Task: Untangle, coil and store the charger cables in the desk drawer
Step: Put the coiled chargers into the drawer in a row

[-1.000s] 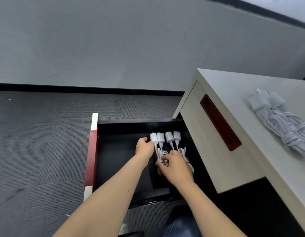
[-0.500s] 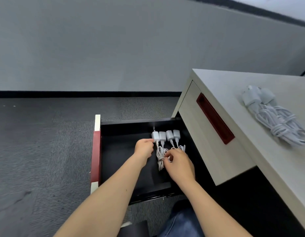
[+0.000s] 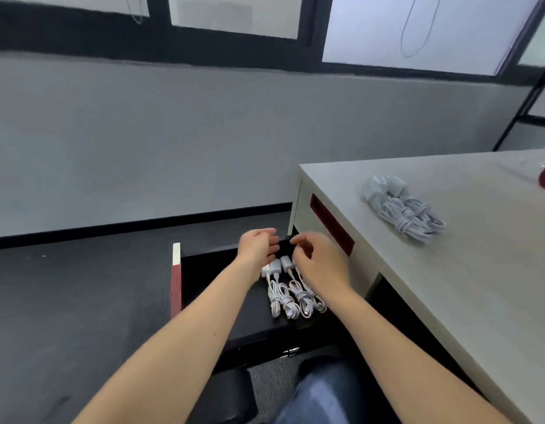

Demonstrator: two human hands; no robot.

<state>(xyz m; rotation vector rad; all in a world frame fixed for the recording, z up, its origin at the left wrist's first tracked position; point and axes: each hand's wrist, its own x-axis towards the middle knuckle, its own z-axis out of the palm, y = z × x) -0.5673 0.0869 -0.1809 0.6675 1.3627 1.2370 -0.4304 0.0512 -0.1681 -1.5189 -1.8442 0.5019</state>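
The black desk drawer (image 3: 203,289) stands pulled out, its red and white front at the left. Several coiled white charger cables (image 3: 291,296) lie side by side in it, plugs toward the far end. My left hand (image 3: 259,246) and my right hand (image 3: 318,260) hover above the plugs with fingers loosely curled, holding nothing. My right hand hides part of the rightmost plug. A further bundle of coiled white charger cables (image 3: 402,209) lies on the desk top (image 3: 479,286) at the right.
The desk's upper drawer front with a red handle recess (image 3: 332,228) is just right of my right hand. Dark carpet (image 3: 81,301) spreads to the left, a grey wall and windows behind. My knee in jeans (image 3: 320,393) is at the bottom.
Both hands have let go of the cables and lifted up out of the drawer. The camera has tilted upward, bringing the windows into view.
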